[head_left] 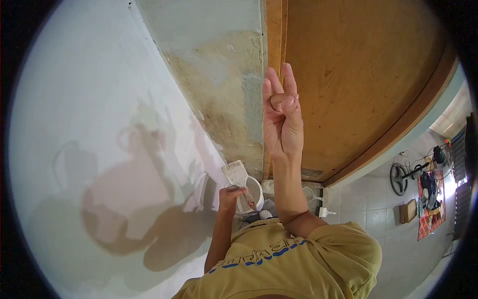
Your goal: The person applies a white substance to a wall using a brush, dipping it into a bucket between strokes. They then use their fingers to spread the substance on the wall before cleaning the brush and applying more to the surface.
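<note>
Three fingers (289,75) outstretched on the raised right hand (282,122), thumb (290,104) bent inward

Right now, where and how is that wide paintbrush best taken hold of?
Probably by the handle, coming from the person's right: its narrow free end sticks out past the left hand on that side, while the paintbrush's broad bristles point the other way.

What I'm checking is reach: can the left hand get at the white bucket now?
Probably yes: the left hand appears close beside the white bucket, with no obstacle evident, though it holds a brush.
</note>
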`<state>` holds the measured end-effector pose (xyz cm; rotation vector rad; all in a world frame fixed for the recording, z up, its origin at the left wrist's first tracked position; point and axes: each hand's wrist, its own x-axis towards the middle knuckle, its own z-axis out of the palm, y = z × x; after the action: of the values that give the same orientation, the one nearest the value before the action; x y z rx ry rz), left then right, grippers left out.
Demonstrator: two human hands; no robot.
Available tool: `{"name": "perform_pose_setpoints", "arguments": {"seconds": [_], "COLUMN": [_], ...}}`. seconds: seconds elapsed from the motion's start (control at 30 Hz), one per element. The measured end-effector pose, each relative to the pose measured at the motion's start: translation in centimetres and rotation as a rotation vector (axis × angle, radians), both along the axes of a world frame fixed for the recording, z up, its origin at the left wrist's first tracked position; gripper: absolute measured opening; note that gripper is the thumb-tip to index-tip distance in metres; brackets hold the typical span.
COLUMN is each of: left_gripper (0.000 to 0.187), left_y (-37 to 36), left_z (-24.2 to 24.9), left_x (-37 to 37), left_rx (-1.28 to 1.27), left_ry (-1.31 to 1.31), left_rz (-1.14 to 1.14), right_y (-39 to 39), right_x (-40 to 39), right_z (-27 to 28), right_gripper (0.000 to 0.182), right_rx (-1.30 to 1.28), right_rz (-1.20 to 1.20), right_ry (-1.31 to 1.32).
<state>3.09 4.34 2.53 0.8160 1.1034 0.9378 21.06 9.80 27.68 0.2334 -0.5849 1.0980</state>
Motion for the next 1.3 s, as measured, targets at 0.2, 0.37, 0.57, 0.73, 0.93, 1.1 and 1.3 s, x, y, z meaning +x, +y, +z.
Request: {"name": "perform_pose_setpoints", "arguments": {"seconds": [0.2, 0.37, 0.57, 0.73, 0.93, 1.1, 1.3], "left_gripper": [0.019, 0.023, 0.016, 0.018, 0.020, 0.019, 0.017], "left_y": [-0.1, 0.0, -0.3, -0.3, -0.4, -0.2, -0.1], "left_z": [-0.6, -1.0, -0.4, -0.2, -0.4, -0.9, -1.1], "left_x": [0.5, 0.4, 0.8, 1.2, 1.4, 1.4, 1.3], "left_rx": [0.023, 0.045, 0.003, -0.027, -0.043, -0.014, -0.004], "left_ry": [0.016, 0.028, -0.026, -0.065, -0.079, -0.069, -0.023], "left_rz": [0.019, -0.036, -0.014, -0.007, -0.003, -0.009, 0.015], "right_y": [-0.6, -1.3, -1.3, -1.8, -1.5, -1.2, -1.5], "right_x": [0.5, 0.7, 1.4, 1.6, 1.7, 1.1, -0.4], "right_z": [-0.3, -0.5, -1.5, -1.7, -2.2, -2.6, -3.1], "right_gripper": [0.080, 0.075, 0.063, 0.057, 0.048, 0.044, 0.037], "right_rx": [0.000, -0.004, 0.150, 0.066, -0.022, 0.032, -0.056], "right_rz": [0.020, 0.013, 0.132, 0.104, 0.098, 0.012, -0.273], "right_ry": [0.000, -0.016, 0.048, 0.042, 0.062, -0.067, -0.323]}}
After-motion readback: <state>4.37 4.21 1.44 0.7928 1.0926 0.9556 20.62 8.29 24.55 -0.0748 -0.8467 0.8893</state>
